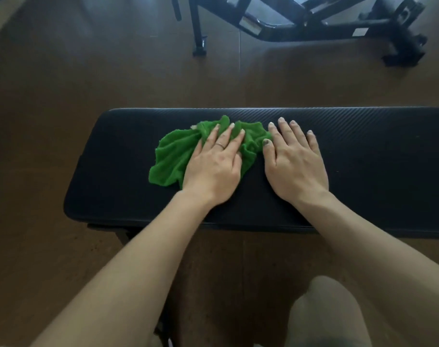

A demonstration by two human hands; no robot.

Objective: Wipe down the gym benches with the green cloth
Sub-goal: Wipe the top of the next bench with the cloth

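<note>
A flat black padded gym bench (363, 156) runs across the view from left to right. The crumpled green cloth (171, 156) lies on its top, left of the middle. My left hand (213, 166) presses flat on the cloth with straight fingers, a ring on one finger. My right hand (293, 161) lies flat on the bare pad just right of the cloth, fingers spread, its thumb touching the cloth's right edge.
Brown floor surrounds the bench. A black metal frame of another gym machine (313, 23) stands on the floor beyond the bench at the top right. My knee (326, 314) shows at the bottom, in front of the bench.
</note>
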